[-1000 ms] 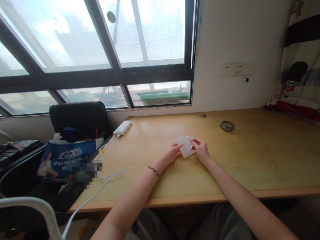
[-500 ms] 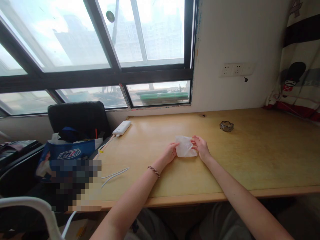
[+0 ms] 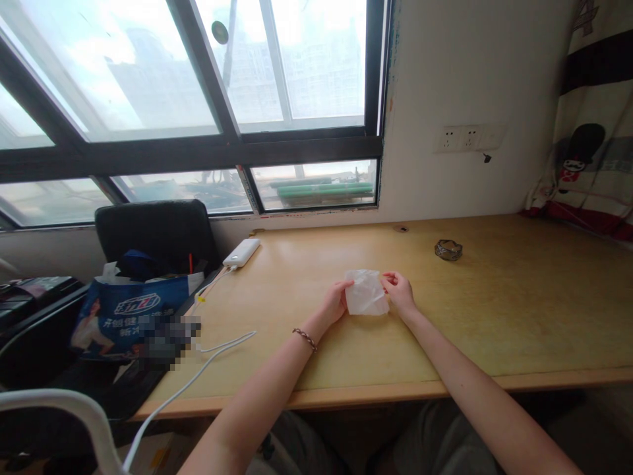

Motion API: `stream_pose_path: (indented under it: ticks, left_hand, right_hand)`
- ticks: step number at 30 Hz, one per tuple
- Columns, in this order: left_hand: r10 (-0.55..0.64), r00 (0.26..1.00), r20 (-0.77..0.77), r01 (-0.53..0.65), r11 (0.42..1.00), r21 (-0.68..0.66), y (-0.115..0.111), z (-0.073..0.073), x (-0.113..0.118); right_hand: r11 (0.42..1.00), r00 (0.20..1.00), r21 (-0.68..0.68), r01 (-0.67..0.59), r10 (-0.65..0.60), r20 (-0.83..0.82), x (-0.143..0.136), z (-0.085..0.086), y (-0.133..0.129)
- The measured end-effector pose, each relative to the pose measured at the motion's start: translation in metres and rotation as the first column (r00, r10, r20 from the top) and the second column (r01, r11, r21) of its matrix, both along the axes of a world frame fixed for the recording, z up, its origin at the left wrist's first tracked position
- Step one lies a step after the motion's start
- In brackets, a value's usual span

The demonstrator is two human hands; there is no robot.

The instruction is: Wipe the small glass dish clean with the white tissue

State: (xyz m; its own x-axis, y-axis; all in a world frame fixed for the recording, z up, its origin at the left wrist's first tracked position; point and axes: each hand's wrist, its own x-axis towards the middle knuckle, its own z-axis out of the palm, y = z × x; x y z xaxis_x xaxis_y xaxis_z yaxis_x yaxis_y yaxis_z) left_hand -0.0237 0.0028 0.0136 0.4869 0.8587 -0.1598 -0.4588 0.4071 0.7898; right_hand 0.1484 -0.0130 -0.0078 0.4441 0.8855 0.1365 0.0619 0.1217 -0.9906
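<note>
Between my hands, above the wooden table, is a thin white sheet (image 3: 366,293), creased and roughly square; it looks like a tissue. My left hand (image 3: 339,298) pinches its left edge, thumb on top. At the sheet's upper right edge, my right hand (image 3: 397,290) has its fingers curled together in a pinch on the corner. A braided bracelet (image 3: 304,339) circles my left wrist.
The table (image 3: 494,316) carries a dark openwork ring-shaped object (image 3: 448,249) at the back right. A white power bank (image 3: 242,253) with a white cable (image 3: 227,345) lies at the left edge. Beyond it, a blue bag (image 3: 143,297) rests on a black chair (image 3: 153,227).
The white sheet has been spread flatter and looks squarer. My right hand's fingers have drawn from over the sheet's right part to its upper right edge; my left hand has barely moved.
</note>
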Motion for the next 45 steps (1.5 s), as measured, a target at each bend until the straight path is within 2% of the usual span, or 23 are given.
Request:
stream_pose_path:
  ticks: [3, 4, 6, 7, 9, 11, 12, 15, 18, 21, 26, 28, 30, 34, 36, 40, 45]
  left_hand:
    - [-0.025, 0.999, -0.048, 0.024, 0.999, -0.021, 0.001, 0.001, -0.002]
    - [-0.069, 0.995, -0.072, 0.067, 0.997, -0.029, 0.001, 0.001, -0.003]
    - [-0.201, 0.971, -0.127, 0.198, 0.979, -0.042, -0.001, 0.001, -0.005]
    - [-0.273, 0.949, -0.155, 0.269, 0.962, -0.044, -0.002, 0.001, -0.007]
    - [-0.373, 0.903, -0.212, 0.374, 0.927, -0.038, -0.004, 0.0, -0.01]
    - [-0.386, 0.882, -0.272, 0.391, 0.92, -0.038, -0.006, 0.0, -0.012]
    - [-0.367, 0.879, -0.303, 0.374, 0.927, -0.038, -0.006, 0.0, -0.014]
    - [-0.32, 0.869, -0.377, 0.336, 0.942, -0.025, -0.006, 0.002, -0.016]
    - [-0.31, 0.872, -0.378, 0.341, 0.94, 0.016, -0.002, 0.005, -0.017]
    - [-0.25, 0.907, -0.338, 0.289, 0.955, 0.068, 0.004, 0.005, -0.017]
    - [-0.054, 0.969, -0.241, 0.092, 0.984, 0.151, 0.013, 0.002, -0.017]
    - [-0.021, 0.98, -0.195, 0.051, 0.988, 0.149, 0.013, 0.001, -0.016]
    - [-0.036, 0.989, -0.144, 0.054, 0.991, 0.122, 0.01, 0.001, -0.013]
    - [-0.167, 0.978, -0.122, 0.178, 0.981, 0.08, 0.0, 0.002, -0.006]
    - [-0.193, 0.97, -0.151, 0.209, 0.974, 0.094, -0.002, 0.001, -0.004]
    - [-0.12, 0.971, -0.208, 0.144, 0.984, 0.105, 0.0, -0.004, -0.004]
    - [-0.066, 0.982, -0.178, 0.09, 0.988, 0.127, 0.004, -0.003, -0.006]
  right_hand:
    - [0.997, 1.0, 0.083, 0.0, 0.001, -0.006, -0.002, 0.013, -0.005]
    - [0.994, 0.998, 0.092, -0.052, 0.055, -0.031, -0.004, 0.017, -0.007]
    - [0.967, 0.959, 0.055, -0.247, 0.253, -0.127, -0.007, 0.026, -0.014]
    - [0.926, 0.909, 0.017, -0.376, 0.372, -0.186, -0.008, 0.029, -0.017]
    - [0.793, 0.774, -0.063, -0.606, 0.57, -0.275, -0.011, 0.033, -0.023]
    - [0.691, 0.689, -0.117, -0.714, 0.662, -0.295, -0.013, 0.033, -0.028]
    - [0.676, 0.68, -0.129, -0.726, 0.675, -0.287, -0.014, 0.033, -0.029]
    - [0.727, 0.717, -0.088, -0.681, 0.637, -0.283, -0.013, 0.031, -0.029]
    - [0.796, 0.762, -0.008, -0.605, 0.576, -0.296, -0.009, 0.029, -0.024]
    - [0.854, 0.821, 0.017, -0.52, 0.506, -0.264, -0.005, 0.026, -0.018]
    - [0.906, 0.879, 0.019, -0.423, 0.416, -0.233, -0.001, 0.021, -0.011]
    - [0.923, 0.897, 0.03, -0.383, 0.38, -0.224, -0.001, 0.02, -0.01]
    - [0.939, 0.919, 0.027, -0.343, 0.341, -0.2, -0.002, 0.021, -0.01]
    - [0.955, 0.94, 0.024, -0.296, 0.296, -0.172, -0.005, 0.023, -0.011]
    - [0.956, 0.94, 0.028, -0.29, 0.291, -0.18, -0.005, 0.023, -0.011]
    - [0.946, 0.924, -0.016, -0.324, 0.312, -0.22, -0.004, 0.021, -0.011]
    - [0.884, 0.873, -0.075, -0.462, 0.437, -0.218, -0.002, 0.017, -0.011]
